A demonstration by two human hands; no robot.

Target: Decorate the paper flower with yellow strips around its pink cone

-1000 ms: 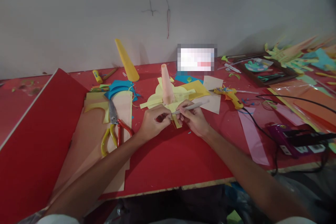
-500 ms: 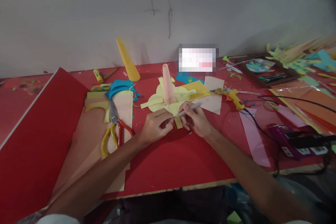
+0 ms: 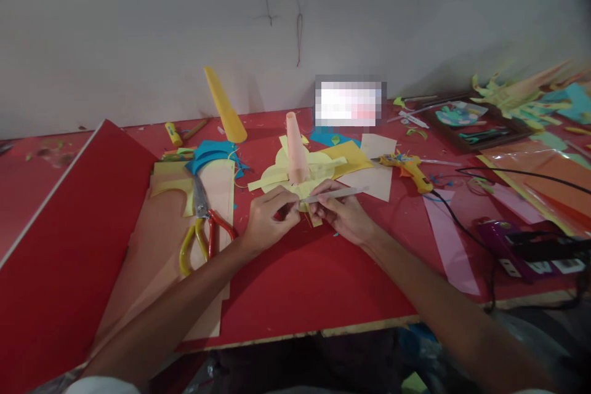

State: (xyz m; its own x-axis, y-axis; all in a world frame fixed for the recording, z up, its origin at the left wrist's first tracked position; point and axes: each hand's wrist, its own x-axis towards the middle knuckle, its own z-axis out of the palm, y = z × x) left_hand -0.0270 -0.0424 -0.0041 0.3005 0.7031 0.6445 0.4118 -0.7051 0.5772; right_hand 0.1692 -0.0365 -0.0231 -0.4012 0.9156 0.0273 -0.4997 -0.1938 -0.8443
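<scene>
My left hand [image 3: 273, 218] and my right hand [image 3: 342, 212] are close together at the front of a yellow paper flower shape. A narrow pale strip [image 3: 346, 192] runs between them; its material is unclear. My right fingers close around its middle, and my left thumb and fingers pinch its left end. Behind my hands, a pale pink paper cone [image 3: 297, 151] stands upright on the scalloped yellow paper base [image 3: 273, 177]. Yellow strips stick out from that base. My fingers hide part of its front edge.
Scissors [image 3: 203, 221] with red and yellow handles lie on peach sheets at left. A yellow cone [image 3: 227, 108] stands behind. At right are a yellow glue gun [image 3: 409, 169] with a black cord, a purple box [image 3: 503, 246] and a dark tray [image 3: 466, 138].
The pale strip has turned to lie flatter and now reaches further right. My left hand has shifted slightly left, still pinching its end. Cone and base stay put.
</scene>
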